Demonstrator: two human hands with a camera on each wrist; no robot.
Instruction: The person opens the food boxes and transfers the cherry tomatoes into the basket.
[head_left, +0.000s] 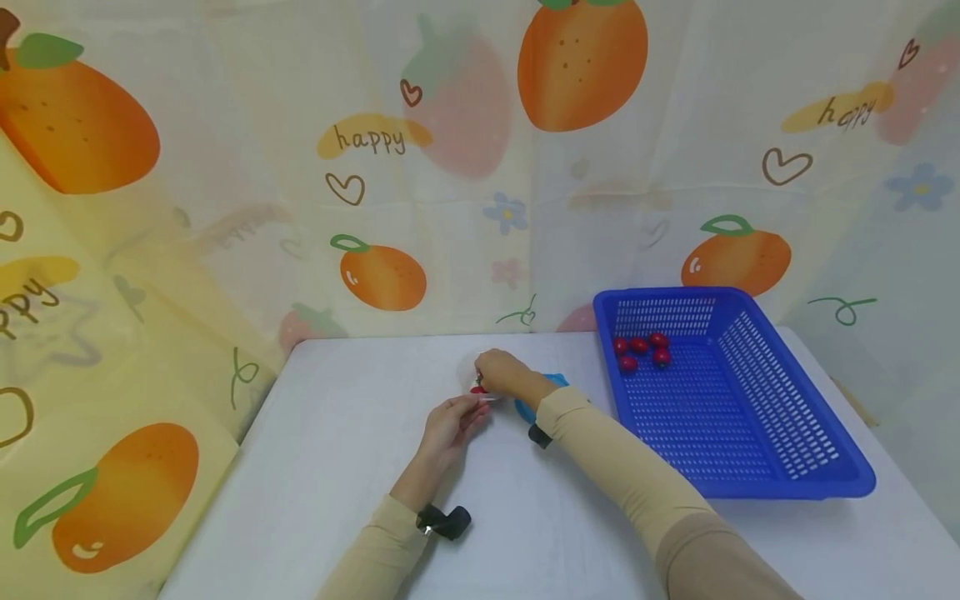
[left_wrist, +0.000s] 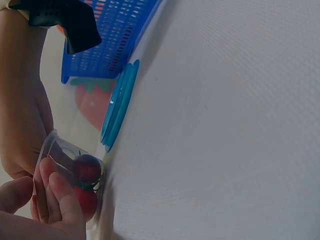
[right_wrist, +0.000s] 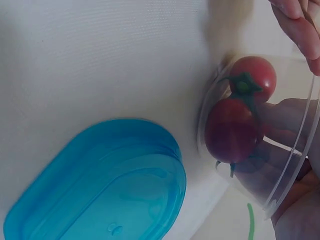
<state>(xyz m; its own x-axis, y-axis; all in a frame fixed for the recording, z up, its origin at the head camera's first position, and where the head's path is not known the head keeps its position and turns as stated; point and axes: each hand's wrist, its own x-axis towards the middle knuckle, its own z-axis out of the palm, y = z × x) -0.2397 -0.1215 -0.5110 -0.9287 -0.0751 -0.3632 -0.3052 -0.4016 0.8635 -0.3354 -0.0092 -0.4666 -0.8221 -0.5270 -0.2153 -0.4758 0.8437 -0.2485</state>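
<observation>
A clear plastic container [head_left: 467, 367] stands on the table in front of me, its near rim between the fingers and thumb of my left hand [head_left: 450, 427]. Inside it lie two cherry tomatoes with green stems, one upper tomato [right_wrist: 253, 75] and one lower tomato [right_wrist: 229, 132] in the right wrist view. From above, my right hand [head_left: 508, 373] reaches into the container. Through the wall, its curled fingers show around the lower tomato. The left wrist view shows left fingers [left_wrist: 62, 192] along the container's outside, partly covering a tomato [left_wrist: 87, 169].
A translucent blue lid [right_wrist: 107, 185] lies on the table right of the container, partly under my right forearm in the head view. Farther right stands a large blue basket [head_left: 738, 417] with several cherry tomatoes [head_left: 637, 345] in its far left corner. Behind the table hangs a fruit-print cloth [head_left: 465, 217].
</observation>
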